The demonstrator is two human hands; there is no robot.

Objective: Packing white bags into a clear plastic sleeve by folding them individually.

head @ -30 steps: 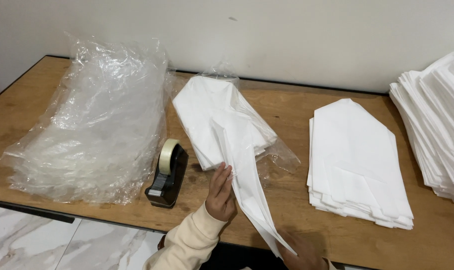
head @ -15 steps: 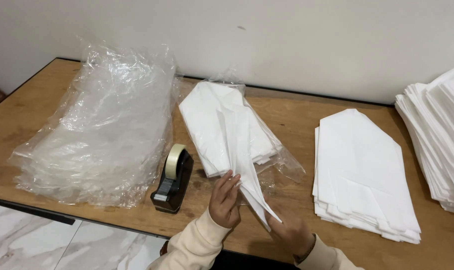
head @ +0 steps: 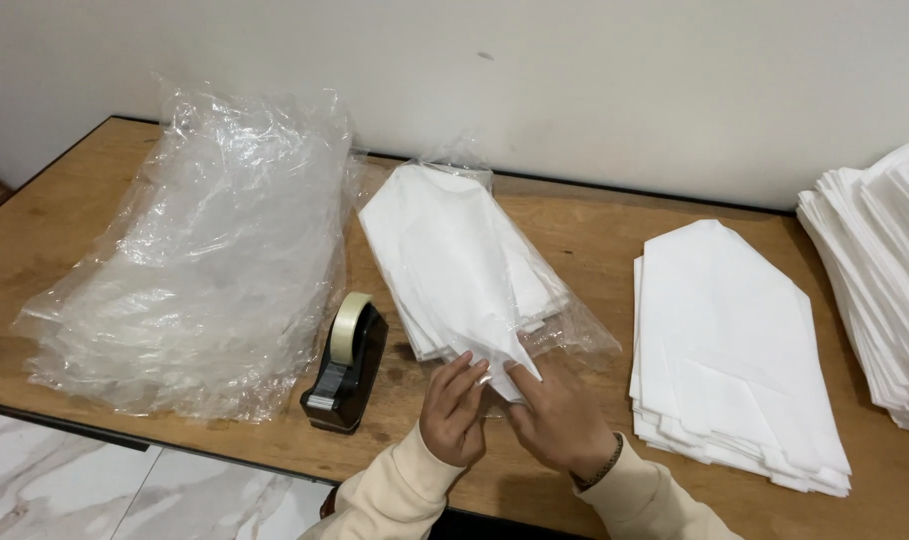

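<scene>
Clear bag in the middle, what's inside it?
The clear bag holds a stack of folded white sheets. Left hand and right hand cover its near end, so the opening is hidden.

Single head-worn view, no second camera so no overlap. Looks steeply down and forward across the worktop (head: 95,210) toward the back wall (head: 575,90). Close range: both hands sit at bottom centre, forearms cropped by the lower edge. Worktop's right end runs out of frame.

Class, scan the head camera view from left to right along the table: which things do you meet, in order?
Heap of clear plastic bags → tape dispenser → bagged white cloths → folded white stack → taller white pile at the right edge.
</scene>
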